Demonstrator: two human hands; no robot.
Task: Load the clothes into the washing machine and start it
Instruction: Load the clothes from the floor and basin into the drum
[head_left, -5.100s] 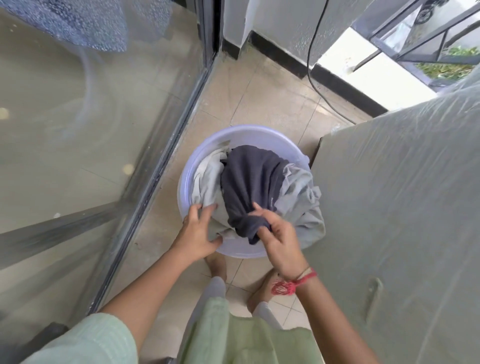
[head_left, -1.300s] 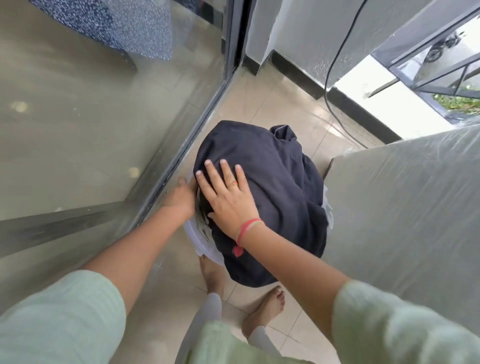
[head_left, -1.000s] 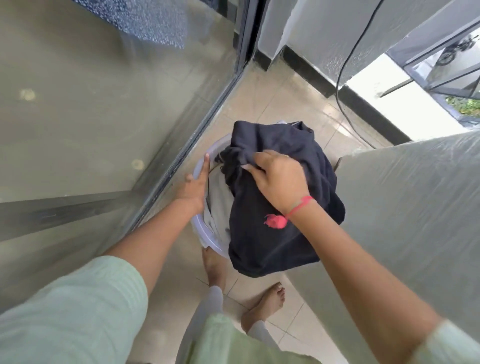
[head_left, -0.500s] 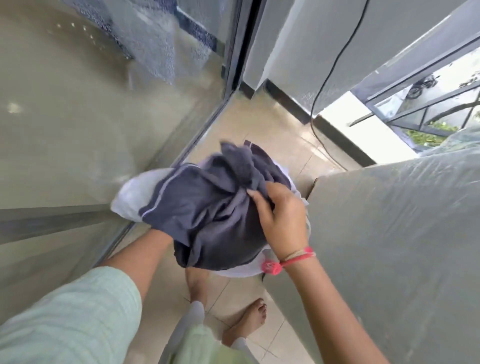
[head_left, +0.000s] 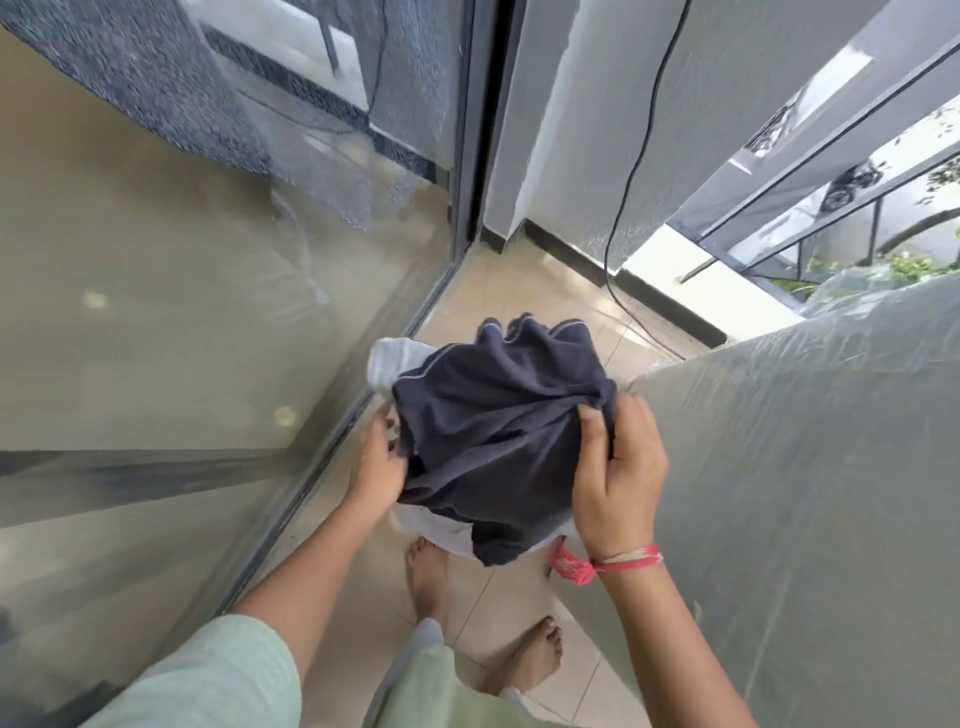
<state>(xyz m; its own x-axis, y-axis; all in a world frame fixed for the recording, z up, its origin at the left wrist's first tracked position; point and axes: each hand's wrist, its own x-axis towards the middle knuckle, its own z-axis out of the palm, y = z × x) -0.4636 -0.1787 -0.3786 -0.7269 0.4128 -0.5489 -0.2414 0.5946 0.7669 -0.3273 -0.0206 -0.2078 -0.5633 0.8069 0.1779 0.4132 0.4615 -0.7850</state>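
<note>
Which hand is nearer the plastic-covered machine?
Right. The right hand grips the dark garment beside the plastic-covered machine; the left hand is at the garment's far side, by the glass door.

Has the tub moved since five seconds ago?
Yes: the tub rose off the floor tiles to the top edge of the covered machine, dark garment over it.

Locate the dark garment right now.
Head view, centre frame: the dark garment is bunched between both hands, the right hand pinching its right edge and the left hand at its left edge, just left of the plastic-covered appliance.
</note>
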